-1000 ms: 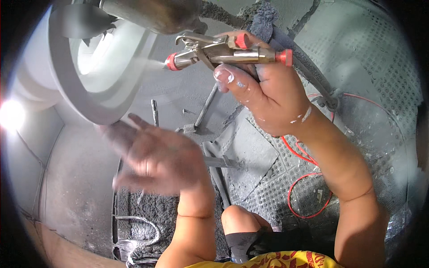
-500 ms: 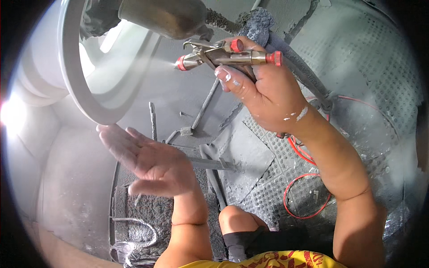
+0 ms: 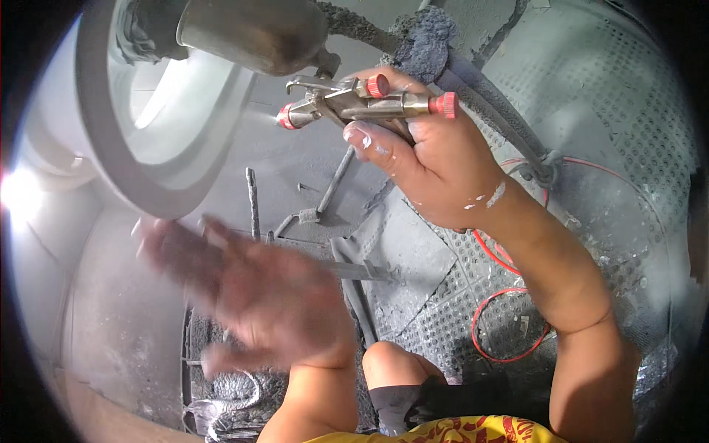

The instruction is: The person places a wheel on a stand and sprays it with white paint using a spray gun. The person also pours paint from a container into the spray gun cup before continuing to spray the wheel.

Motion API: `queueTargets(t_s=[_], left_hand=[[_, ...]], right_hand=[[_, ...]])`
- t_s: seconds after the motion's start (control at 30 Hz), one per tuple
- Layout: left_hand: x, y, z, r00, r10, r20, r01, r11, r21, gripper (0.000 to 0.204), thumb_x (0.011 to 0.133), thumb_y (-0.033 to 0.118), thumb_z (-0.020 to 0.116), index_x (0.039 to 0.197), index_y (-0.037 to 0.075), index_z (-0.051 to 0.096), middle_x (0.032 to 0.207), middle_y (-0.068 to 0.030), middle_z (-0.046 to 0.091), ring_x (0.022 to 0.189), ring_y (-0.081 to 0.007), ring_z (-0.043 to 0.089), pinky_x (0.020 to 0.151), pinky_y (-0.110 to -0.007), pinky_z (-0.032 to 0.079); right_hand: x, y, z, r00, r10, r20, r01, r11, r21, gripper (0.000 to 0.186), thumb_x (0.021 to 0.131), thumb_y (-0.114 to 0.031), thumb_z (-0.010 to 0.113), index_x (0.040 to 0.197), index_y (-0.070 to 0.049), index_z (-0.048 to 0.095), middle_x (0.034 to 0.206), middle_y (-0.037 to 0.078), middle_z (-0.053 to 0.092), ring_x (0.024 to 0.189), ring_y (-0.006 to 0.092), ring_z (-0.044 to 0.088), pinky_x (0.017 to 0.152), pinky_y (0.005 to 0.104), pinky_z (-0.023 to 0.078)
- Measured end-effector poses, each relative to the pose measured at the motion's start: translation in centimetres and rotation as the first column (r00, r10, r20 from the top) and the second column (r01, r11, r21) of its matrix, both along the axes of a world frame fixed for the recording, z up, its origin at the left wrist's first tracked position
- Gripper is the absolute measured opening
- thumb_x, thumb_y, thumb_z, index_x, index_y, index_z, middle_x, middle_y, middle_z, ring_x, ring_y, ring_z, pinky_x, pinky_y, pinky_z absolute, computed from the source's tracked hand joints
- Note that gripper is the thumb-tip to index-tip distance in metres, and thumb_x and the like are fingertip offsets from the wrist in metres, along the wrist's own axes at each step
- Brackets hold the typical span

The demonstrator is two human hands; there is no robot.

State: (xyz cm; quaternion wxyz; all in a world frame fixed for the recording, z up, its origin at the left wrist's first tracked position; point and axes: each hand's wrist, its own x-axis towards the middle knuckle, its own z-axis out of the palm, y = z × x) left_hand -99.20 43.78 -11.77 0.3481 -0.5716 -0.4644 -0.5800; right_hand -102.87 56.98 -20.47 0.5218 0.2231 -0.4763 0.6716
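A metal spray gun (image 3: 354, 105) with red knobs and a red nozzle end is gripped in my right hand (image 3: 450, 159); its nozzle points left. White spots mark that hand. The gun's metal cup (image 3: 251, 33) sits above it at the top. At the upper left stands a large, smooth, white piece shaped like a toilet bowl (image 3: 159, 196), its oval rim facing the gun. My left hand (image 3: 258, 288), smeared by motion, is open with its fingers spread and nothing in it. Its fingertips are just under the rim's lower edge; whether they touch I cannot tell.
A grey, crusted hose (image 3: 495, 111) runs down behind my right hand. Red tubing (image 3: 476, 325) loops over the perforated floor mat (image 3: 443, 340). Thin crusted rods (image 3: 336, 181) stand beyond my hands. A bright lamp (image 3: 21, 193) glows at the left.
The bowl-shaped piece has shifted or turned slightly left. My left hand has moved down and left. My right hand has drifted slightly left with the gun, and the spray mist looks fainter.
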Motion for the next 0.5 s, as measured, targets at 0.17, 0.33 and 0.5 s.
queueTargets(t_s=[0.17,0.33,0.5], left_hand=[[1.3,-0.7,0.6,0.918,-0.367,-0.149,0.362,0.93,-0.064,0.101,0.095,0.074,0.023,0.154,-0.007,0.017,0.161,-0.0222,0.022,0.152,-0.031,0.016,0.124,-0.045,0.008],[-4.0,-2.3,1.3,0.893,0.405,-0.196,-0.42,0.907,-0.04,0.101,0.095,0.076,0.019,0.154,-0.005,0.019,0.162,-0.0189,0.021,0.152,-0.0272,0.018,0.124,-0.043,0.011],[-9.9,-5.3,2.8,0.851,0.507,0.136,-0.506,0.861,-0.04,0.085,0.102,0.064,0.017,0.145,-0.007,0.034,0.151,-0.0196,0.04,0.145,-0.026,0.032,0.121,-0.044,0.017]], right_hand=[[0.4,-0.1,0.1,0.994,-0.048,0.094,0.043,0.997,0.057,0.022,0.098,-0.019,0.059,0.106,0.0,0.067,0.12,0.016,0.062,0.089,0.0395,0.066,0.078,0.0439,0.052],[-0.5,0.0,-0.1,0.986,-0.166,-0.01,0.166,0.986,0.02,0.023,0.097,-0.019,0.06,0.103,0.003,0.065,0.118,0.016,0.062,0.087,0.04,0.066,0.075,0.0438,0.051],[0.1,-0.1,0.2,0.995,-0.099,0.02,0.099,0.995,-0.029,0.023,0.097,-0.018,0.061,0.101,0.004,0.065,0.118,0.016,0.062,0.085,0.0403,0.065,0.074,0.0437,0.051]])
